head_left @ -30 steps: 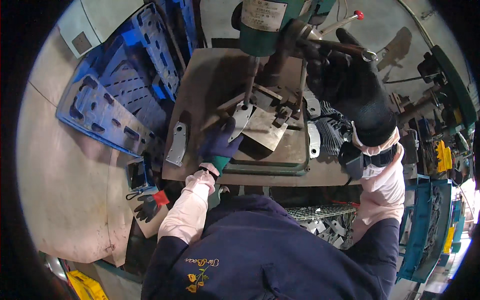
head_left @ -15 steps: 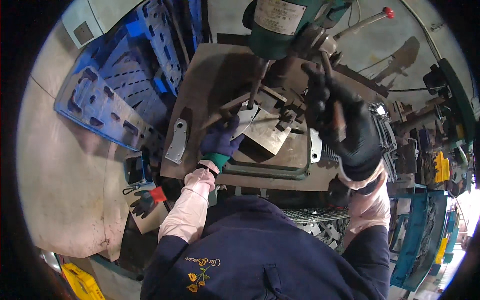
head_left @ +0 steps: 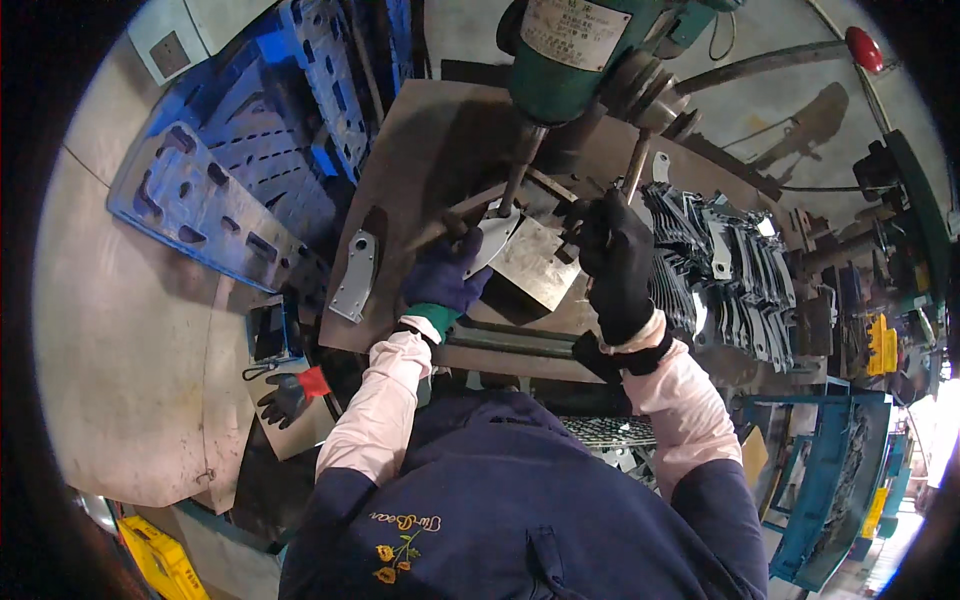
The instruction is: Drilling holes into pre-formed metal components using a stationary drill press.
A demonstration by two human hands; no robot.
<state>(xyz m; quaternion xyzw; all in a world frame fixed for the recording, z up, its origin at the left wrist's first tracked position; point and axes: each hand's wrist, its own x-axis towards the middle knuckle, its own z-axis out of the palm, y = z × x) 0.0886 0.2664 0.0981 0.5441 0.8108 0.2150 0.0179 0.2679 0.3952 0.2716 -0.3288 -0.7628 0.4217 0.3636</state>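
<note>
My left hand (head_left: 445, 275), in a purple glove with a green cuff, is closed on the edge of a flat grey metal plate (head_left: 493, 243). That plate lies against a shiny metal block (head_left: 535, 265) on the drill press table, and the tip of the drill spindle (head_left: 520, 170) meets its far end. In a black glove, my right hand (head_left: 617, 260) is closed round the lower end of a drill press lever (head_left: 636, 165). Its fingertips are partly hidden behind the hand. A second metal plate (head_left: 356, 278) lies left of my left hand.
Stacked metal plates (head_left: 715, 270) cover the right of the table. Overhead is the green drill press head (head_left: 565, 60); another lever with a red knob (head_left: 864, 49) sticks out right. Blue plastic pallets (head_left: 210, 200) stand at left, above a spare glove (head_left: 290, 395).
My right hand has come down and left with the lever, uncovering the stacked plates. The red-knobbed lever has swung outward to the right. My left hand stays at the plate.
</note>
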